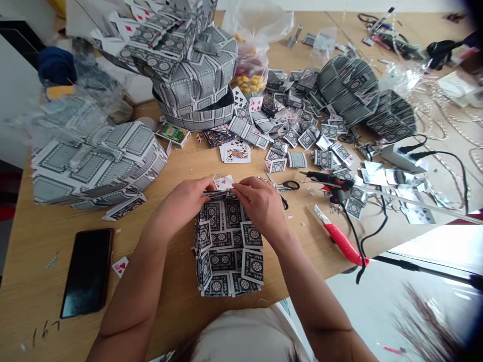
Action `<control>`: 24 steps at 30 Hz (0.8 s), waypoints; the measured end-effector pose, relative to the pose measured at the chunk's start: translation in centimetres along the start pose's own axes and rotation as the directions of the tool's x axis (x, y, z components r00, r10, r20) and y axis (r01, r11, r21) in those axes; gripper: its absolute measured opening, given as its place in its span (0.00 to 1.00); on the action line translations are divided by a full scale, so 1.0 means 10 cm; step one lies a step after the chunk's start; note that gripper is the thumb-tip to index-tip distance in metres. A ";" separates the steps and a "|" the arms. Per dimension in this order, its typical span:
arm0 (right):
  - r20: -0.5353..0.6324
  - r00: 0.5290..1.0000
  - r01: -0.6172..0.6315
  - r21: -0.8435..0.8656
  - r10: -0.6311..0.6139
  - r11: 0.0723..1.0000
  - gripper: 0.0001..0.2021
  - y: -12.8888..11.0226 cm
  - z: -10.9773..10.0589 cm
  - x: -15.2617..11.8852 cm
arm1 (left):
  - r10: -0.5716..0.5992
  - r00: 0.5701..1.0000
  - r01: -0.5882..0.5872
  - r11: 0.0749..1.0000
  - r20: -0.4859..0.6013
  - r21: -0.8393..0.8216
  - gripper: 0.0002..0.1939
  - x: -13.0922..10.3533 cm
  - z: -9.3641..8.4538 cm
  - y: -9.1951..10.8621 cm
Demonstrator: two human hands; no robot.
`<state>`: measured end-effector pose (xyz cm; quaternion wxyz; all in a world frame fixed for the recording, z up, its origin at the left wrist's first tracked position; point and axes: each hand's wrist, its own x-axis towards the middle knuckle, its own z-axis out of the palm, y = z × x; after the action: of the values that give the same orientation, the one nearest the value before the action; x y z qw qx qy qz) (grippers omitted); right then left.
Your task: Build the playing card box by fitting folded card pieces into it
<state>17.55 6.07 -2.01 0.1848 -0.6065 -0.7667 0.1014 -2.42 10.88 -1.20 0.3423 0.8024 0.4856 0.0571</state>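
Note:
A box-like piece covered in dark patterned playing cards lies on the table in front of me. At its far edge my left hand is closed, thumb and fingers gripping the card-covered edge. My right hand pinches the same far edge from the other side, its fingertips at a white playing card with red pips. That card lies between both hands, and its lower edge is partly hidden. Just beyond my right hand is a pair of scissors, partly covered by the hand.
A glue gun and a red utility knife lie to the right, with black cords. Loose playing cards spread behind. Large card-covered forms stand at the left and back. A phone lies at left.

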 end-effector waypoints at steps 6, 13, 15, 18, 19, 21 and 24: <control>0.018 0.999 0.049 -0.019 -0.049 0.999 0.10 0.01 -0.01 -0.07 | 0.010 1.000 -0.009 0.999 0.020 -0.042 0.08 -0.01 -0.03 -0.02; -0.009 0.995 0.099 -0.111 -0.100 0.989 0.11 -0.01 0.03 -0.15 | 0.037 0.999 -0.036 0.997 0.004 -0.067 0.10 -0.03 -0.03 0.00; -0.003 0.996 0.089 -0.085 -0.089 0.992 0.11 -0.01 0.02 -0.13 | 0.046 0.999 -0.046 0.997 0.002 -0.070 0.10 -0.03 -0.03 -0.01; 0.016 0.997 0.070 -0.044 -0.069 0.997 0.13 0.01 0.01 -0.08 | 0.040 0.999 -0.039 0.998 0.016 -0.055 0.08 -0.01 -0.04 -0.01; 0.016 0.997 0.072 -0.043 -0.071 0.996 0.13 0.01 0.00 -0.07 | 0.033 0.999 -0.032 0.998 0.022 -0.055 0.07 -0.01 -0.04 -0.02; 0.011 0.995 0.101 -0.047 -0.100 0.994 0.12 0.00 0.01 -0.03 | 0.015 1.000 -0.013 0.998 0.028 -0.068 0.06 0.00 -0.05 -0.03; 0.021 0.985 0.171 -0.042 -0.170 0.984 0.11 -0.02 0.03 0.01 | -0.023 0.999 0.029 0.993 0.049 -0.110 0.07 0.00 -0.05 -0.08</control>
<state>17.24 6.15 -2.21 0.1730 -0.5415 -0.8194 0.0736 -3.25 11.33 -1.35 0.3984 0.7768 0.4839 0.0605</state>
